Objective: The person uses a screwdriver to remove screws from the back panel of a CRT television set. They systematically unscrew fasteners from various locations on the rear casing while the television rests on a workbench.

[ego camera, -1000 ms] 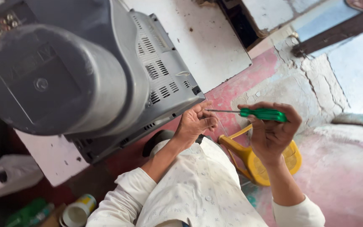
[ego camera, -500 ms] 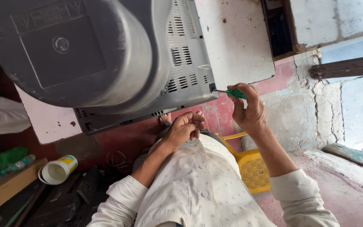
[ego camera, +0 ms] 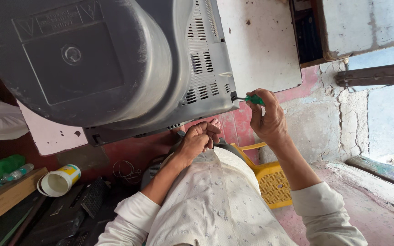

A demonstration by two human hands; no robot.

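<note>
Our left hand [ego camera: 198, 139] is curled shut, empty, resting just under the grey TV casing [ego camera: 115, 64]. Our right hand [ego camera: 265, 116] grips the green screwdriver [ego camera: 253, 99], tip at the casing's corner screw; likely mid-unscrewing, needing steady turning pressure.

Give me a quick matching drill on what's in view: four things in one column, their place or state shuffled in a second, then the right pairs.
Things:
1. screwdriver
2. left hand
3. yellow stool
4. paper cup

Places or states:
A. lying on its side, lower left
B. green handle gripped by the right hand, tip at the television casing
C. fist closed, under the casing's edge
D. under the right forearm

Pairs: 1-B, 2-C, 3-D, 4-A
</note>
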